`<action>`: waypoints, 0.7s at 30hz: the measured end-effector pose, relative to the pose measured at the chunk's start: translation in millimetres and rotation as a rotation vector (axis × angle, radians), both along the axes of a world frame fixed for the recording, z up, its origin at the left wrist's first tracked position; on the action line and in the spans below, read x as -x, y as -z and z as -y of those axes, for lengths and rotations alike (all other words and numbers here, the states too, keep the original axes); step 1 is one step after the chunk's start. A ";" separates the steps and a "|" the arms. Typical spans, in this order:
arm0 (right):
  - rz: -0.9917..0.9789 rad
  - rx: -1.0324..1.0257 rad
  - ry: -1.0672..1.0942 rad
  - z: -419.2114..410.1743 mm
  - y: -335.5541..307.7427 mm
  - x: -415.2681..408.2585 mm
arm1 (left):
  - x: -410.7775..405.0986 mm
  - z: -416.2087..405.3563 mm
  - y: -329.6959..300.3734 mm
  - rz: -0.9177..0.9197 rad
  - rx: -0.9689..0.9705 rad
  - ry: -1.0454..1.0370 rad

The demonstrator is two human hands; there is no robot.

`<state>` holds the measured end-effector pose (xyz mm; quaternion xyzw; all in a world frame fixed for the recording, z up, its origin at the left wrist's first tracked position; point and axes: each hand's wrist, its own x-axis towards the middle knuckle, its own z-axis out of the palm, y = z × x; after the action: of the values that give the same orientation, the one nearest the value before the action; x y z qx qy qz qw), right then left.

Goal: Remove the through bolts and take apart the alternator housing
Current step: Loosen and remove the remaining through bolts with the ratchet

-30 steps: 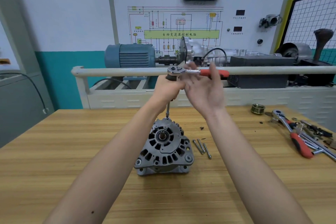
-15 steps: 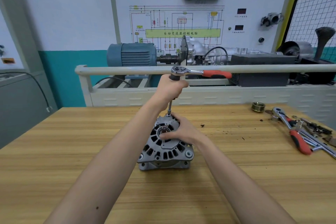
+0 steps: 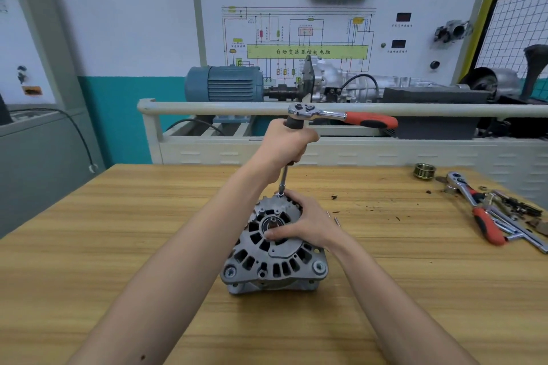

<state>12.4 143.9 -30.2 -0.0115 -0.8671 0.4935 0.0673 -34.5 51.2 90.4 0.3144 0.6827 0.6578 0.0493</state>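
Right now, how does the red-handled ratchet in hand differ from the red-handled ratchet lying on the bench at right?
The red-handled ratchet in hand is raised, handle level and pointing right, on a long extension down to the grey alternator housing; the left hand grips below its head. The red-handled ratchet on the bench lies flat on the wooden bench, untouched, among loose tools. Both have chrome heads and red grips.

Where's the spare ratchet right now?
In the head view the spare ratchet lies at the table's far right edge, among loose tools, just right of the pulley.
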 end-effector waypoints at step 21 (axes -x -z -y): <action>-0.442 1.770 -0.367 -18.9 -171.8 -29.1 | -20.3 15.6 9.8 -0.052 -0.066 0.064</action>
<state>41.6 162.8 141.5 0.1727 -0.1305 0.9691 0.1185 -14.3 35.6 80.6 0.3542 0.6514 0.6696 0.0422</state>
